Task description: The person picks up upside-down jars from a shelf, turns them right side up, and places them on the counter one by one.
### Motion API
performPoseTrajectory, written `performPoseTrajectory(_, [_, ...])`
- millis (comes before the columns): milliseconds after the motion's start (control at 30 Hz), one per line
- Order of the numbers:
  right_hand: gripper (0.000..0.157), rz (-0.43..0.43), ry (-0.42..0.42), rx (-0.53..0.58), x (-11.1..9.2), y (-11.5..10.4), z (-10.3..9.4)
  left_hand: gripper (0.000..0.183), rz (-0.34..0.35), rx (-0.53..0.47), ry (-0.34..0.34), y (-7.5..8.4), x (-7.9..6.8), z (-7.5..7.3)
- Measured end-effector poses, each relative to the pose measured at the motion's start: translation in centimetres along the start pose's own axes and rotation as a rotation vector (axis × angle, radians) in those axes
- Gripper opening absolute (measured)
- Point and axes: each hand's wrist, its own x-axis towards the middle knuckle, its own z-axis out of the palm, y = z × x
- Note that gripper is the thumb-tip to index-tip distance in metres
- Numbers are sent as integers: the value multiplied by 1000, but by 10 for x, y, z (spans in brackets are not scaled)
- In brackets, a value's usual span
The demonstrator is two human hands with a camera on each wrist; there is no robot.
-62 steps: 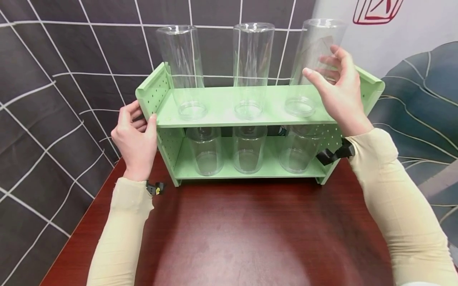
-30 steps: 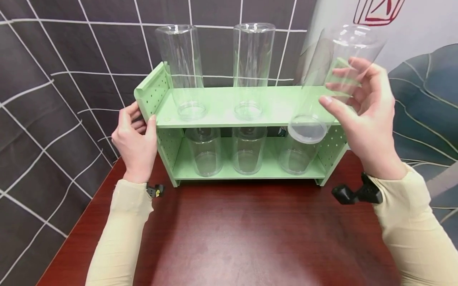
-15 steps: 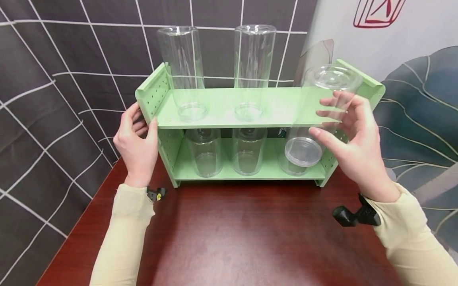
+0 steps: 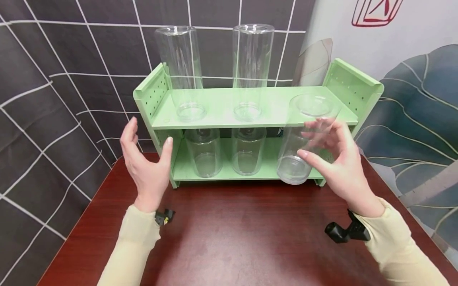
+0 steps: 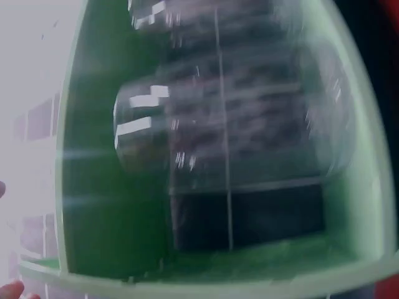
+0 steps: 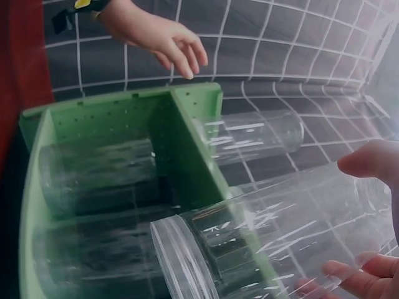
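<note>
Lowered since the earlier frame, the clear jar (image 4: 290,139) now leans slightly before the right end of the green rack's (image 4: 277,104) lower tier; whether it touches cannot be told. Fingers and thumb of the right hand (image 4: 338,167) curl around it. Now off the rack, the left hand (image 4: 148,174) has its grip spread wide, near the left side panel.

Gridded dark wall (image 4: 114,47), reddish-brown table (image 4: 229,226).
</note>
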Motion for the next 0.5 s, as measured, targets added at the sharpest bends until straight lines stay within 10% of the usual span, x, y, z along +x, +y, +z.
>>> performPoseTrajectory(233, [56,27,-29,6,-16,13,11,70,67,-80,-137,-11,-39,11])
performPoseTrajectory(500, [59,85,-66,51,-30,21,25,76,77,-179,-504,-12,-95,29])
